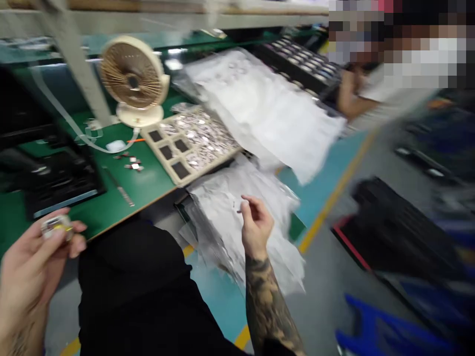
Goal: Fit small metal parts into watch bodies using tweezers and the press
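My left hand [33, 257]: low at the near edge of the green bench [122, 190], fingers curled, pinching a small round silvery part [56, 226] between thumb and fingertips.
My right hand [256, 227]: raised over the heap of clear plastic bags [230, 217] beside my knee, thumb and forefinger pressed together on a tiny dark piece [238, 211]; too blurred to say what it is.
Beige tray [193, 143]: on the bench's right end, most pockets filled with shiny parts, a few dark and bare.
Small fan [132, 79]: upright just behind the tray.
Loose parts [131, 163]: scattered on the bench left of the tray.
Another person [356, 94]: across the bench, arm resting near black trays [304, 62].
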Available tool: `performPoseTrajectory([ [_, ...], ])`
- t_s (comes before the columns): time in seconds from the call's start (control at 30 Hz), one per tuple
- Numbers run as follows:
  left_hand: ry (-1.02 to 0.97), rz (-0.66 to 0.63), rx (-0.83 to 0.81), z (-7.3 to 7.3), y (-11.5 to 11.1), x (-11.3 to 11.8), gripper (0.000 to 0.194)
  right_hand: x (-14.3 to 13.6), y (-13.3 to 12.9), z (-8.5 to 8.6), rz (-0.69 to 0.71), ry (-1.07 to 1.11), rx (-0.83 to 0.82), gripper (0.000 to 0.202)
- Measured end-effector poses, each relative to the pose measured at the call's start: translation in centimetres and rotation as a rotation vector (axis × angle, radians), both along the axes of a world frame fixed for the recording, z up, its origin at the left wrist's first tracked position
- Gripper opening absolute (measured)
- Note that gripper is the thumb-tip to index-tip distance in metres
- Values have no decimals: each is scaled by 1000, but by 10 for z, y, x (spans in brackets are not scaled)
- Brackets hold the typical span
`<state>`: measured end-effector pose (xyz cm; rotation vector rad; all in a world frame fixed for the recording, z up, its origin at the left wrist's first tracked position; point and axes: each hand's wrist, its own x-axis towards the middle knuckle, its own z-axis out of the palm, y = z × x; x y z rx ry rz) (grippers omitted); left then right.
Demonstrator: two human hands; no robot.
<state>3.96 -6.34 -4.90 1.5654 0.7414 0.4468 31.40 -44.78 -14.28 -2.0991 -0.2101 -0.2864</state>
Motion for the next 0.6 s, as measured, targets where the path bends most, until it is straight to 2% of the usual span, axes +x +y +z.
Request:
performPoseTrajectory([
  [0.03, -69, 90, -112, 0, -1, 3, 40, -8, 25, 11, 114, -28, 88, 32],
  [0.1, -176, 117, -219, -1, 1, 11, 56, -17, 80, 30, 370, -119, 127, 22],
  [0.17, -240, 133, -226, -4, 10, 17, 54, -20, 141, 48, 593, -275, 132, 21],
  [0.23, -289, 166, -217, -8, 20, 18, 49, -21, 199, 61, 758, -412, 136, 28],
  [0.33, -395, 190, -256, -15, 29, 16, 54, -25, 262, 70, 954, -518, 94, 38],
  [0.43, -489, 172, -305, -23, 31, 15, 65, -29, 286, 65, 1115, -562, -3, 42],
  [0.6, -542, 174, -350, -31, 30, 15, 59, -37, 279, 54, 1308, -592, -199, 42],
])
